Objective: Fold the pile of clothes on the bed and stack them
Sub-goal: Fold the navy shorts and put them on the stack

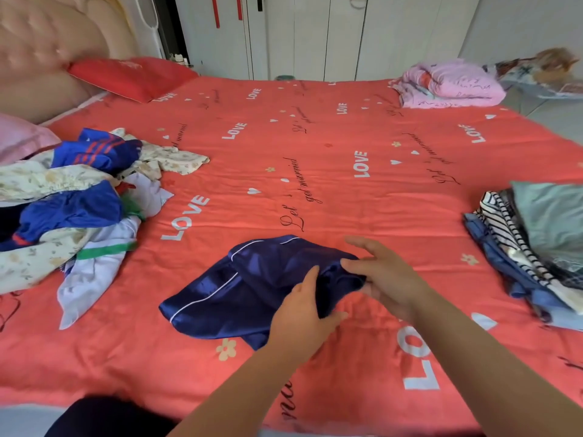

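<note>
Step in hand, as I read it: folding the navy satin garment (252, 285) with white piping; it lies on the bed (315, 152) near the front edge, between the unfolded pile (69, 200) on the left and the folded stack (536, 247) on the right, well apart from both.

To do it well: satin slips, so keep one palm down as an anchor while the other brings the edge across; line up the piped hems before creasing; smooth out the bunched right side first, otherwise the fold goes lumpy and the stack tilts; then carry it flat to the stack.

Hands: left hand (303, 307) lies on the garment's near-right part, fingers fairly straight, pressing the cloth down; right hand (381, 272) has fingers spread fairly wide, top finger clear of the cloth, the next touching the garment's right edge; thumb hidden, so cannot tell whether it pinches the fabric or only touches it.
</note>
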A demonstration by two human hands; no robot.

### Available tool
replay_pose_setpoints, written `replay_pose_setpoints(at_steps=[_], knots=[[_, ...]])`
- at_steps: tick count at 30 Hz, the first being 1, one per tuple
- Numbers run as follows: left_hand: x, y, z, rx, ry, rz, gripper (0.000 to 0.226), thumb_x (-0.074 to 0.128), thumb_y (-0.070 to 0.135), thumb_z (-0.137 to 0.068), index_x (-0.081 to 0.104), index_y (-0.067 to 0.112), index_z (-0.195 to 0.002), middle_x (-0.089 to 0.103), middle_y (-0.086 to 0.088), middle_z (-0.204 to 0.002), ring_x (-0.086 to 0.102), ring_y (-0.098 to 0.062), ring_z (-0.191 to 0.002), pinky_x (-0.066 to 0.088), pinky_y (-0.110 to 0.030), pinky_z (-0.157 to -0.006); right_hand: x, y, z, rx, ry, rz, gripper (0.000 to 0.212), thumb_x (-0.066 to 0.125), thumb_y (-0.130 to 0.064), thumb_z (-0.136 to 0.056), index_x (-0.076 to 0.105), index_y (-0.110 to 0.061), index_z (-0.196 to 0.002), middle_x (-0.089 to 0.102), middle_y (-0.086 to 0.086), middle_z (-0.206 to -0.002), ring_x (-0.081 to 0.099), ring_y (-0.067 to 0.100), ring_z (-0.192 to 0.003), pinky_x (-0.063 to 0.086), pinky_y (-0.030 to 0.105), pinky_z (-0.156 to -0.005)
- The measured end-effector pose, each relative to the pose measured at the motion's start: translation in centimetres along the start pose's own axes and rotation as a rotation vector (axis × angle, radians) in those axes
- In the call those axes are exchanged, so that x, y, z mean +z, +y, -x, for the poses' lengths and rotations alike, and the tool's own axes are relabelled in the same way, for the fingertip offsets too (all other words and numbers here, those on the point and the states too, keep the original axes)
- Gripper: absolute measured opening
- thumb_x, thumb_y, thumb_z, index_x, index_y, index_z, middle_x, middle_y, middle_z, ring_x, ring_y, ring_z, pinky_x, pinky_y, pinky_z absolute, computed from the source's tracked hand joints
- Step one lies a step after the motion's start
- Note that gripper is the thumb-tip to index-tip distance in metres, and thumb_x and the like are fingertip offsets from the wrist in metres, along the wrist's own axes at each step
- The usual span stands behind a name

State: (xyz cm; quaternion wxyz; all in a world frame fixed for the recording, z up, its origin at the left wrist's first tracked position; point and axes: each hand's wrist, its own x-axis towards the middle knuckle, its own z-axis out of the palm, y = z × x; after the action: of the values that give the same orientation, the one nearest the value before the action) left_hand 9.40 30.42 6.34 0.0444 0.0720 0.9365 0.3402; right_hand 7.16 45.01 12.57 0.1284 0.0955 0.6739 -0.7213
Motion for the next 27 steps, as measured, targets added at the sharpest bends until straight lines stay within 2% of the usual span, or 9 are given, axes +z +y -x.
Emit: replay_pose_setpoints(at_steps=[3, 7, 9, 11, 13, 16, 19, 24, 27], knots=[[-1.0, 0.3, -0.8, 0.047, 0.147, 0.014, 0.030, 0.054, 0.021, -0.088, 0.058, 0.018, -0.117, 0.066, -0.003, -0.105, 0.059, -0.023, -0.100, 0.040, -0.028, -0.077, 0.0, -1.3, 0.4, -0.041, -0.034, -0.072, 0.024, 0.052, 0.001, -0.090, 0.065, -0.013, -0.102, 0.068, 0.001, -0.078, 0.063, 0.006, -0.065, 0.051, 0.016, -0.055], [-6.1, -0.3, -2.0, 0.092, 0.100, -0.008, 0.009, 0.059, 0.025, -0.088, 0.063, 0.018, -0.092, 0.061, 0.004, -0.082, 0.059, -0.019, -0.089, 0.032, -0.022, -0.067, -1.7, -3.2, 0.6, -0.090, 0.050, -0.163, 0.023, 0.046, 0.001, -0.093, 0.066, -0.007, -0.088, 0.069, -0.001, -0.069, 0.062, 0.006, -0.063, 0.052, 0.013, -0.059], [-8.9, -0.1, -2.5, 0.142, 0.119, -0.106, 0.013, 0.060, 0.028, -0.088, 0.060, 0.017, -0.081, 0.058, 0.001, -0.076, 0.058, -0.024, -0.086, 0.029, -0.028, -0.064, -2.7, -4.5, 0.9, -0.141, 0.059, -0.187, 0.019, 0.048, 0.000, -0.091, 0.066, -0.007, -0.087, 0.070, -0.002, -0.074, 0.063, 0.008, -0.074, 0.053, 0.012, -0.063], [-11.4, 1.3, -2.7, 0.209, 0.172, -0.149, 0.018, 0.061, 0.029, -0.087, 0.059, 0.014, -0.078, 0.059, -0.004, -0.075, 0.053, -0.025, -0.078, 0.027, -0.030, -0.063, -3.2, -5.9, 1.9, -0.233, -0.092, -0.120, 0.016, 0.057, -0.001, -0.082, 0.066, -0.005, -0.094, 0.071, 0.000, -0.082, 0.064, 0.010, -0.081, 0.052, 0.013, -0.069], [-13.5, 3.6, -2.8, 0.295, 0.214, -0.166, 0.024, 0.063, 0.030, -0.086, 0.052, 0.018, -0.069, 0.051, 0.002, -0.067, 0.045, -0.021, -0.071, 0.022, -0.028, -0.061, -2.9, -7.1, 2.9, -0.318, -0.203, 0.104, 0.032, 0.069, 0.002, -0.068, 0.066, -0.007, -0.098, 0.071, 0.001, -0.086, 0.065, 0.007, -0.080, 0.050, 0.013, -0.071], [-16.2, 6.7, -2.9, 0.391, 0.236, -0.200, 0.023, 0.064, 0.031, -0.085, 0.056, 0.014, -0.073, 0.050, 0.000, -0.067, 0.043, -0.020, -0.070, 0.020, -0.028, -0.059, -2.3, -9.0, 3.8, -0.471, -0.091, 0.571, 0.030, 0.076, 0.003, -0.069, 0.067, -0.015, -0.090, 0.066, -0.003, -0.076, 0.058, 0.002, -0.066, 0.047, 0.014, -0.064], [-18.3, 8.5, -2.9, 0.440, 0.207, -0.249, 0.025, 0.063, 0.032, -0.086, 0.054, 0.014, -0.071, 0.046, 0.005, -0.064, 0.042, -0.019, -0.070, 0.019, -0.028, -0.058, -2.6, -10.2, 3.9, -0.620, 0.071, 1.010, 0.023, 0.082, -0.030, -0.067, 0.065, -0.025, -0.083, 0.057, 0.000, -0.070, 0.047, 0.012, -0.075, 0.037, 0.020, -0.064], [-20.4, 10.1, -3.2, 0.409, 0.152, -0.309, 0.034, 0.065, 0.038, -0.084, 0.041, 0.021, -0.067, 0.041, 0.009, -0.064, 0.040, -0.017, -0.066, 0.022, -0.030, -0.055, -2.1, -13.4, 5.4, -0.725, 0.274, 1.167, 0.027, 0.060, -0.032, -0.088, 0.069, -0.010, -0.100, 0.054, 0.005, -0.112, 0.049, 0.018, -0.110, 0.031, 0.018, -0.088], [-21.7, 10.3, -3.1, 0.384, 0.096, -0.302, 0.039, 0.068, 0.040, -0.081, 0.037, 0.020, -0.065, 0.038, 0.006, -0.063, 0.035, -0.008, -0.057, 0.027, -0.018, -0.048, -1.6, -15.8, 6.5, -0.690, 0.271, 1.124, 0.034, 0.055, -0.029, -0.091, 0.052, -0.011, -0.063, 0.049, 0.002, -0.066, 0.045, 0.015, -0.061, 0.031, 0.022, -0.057]])
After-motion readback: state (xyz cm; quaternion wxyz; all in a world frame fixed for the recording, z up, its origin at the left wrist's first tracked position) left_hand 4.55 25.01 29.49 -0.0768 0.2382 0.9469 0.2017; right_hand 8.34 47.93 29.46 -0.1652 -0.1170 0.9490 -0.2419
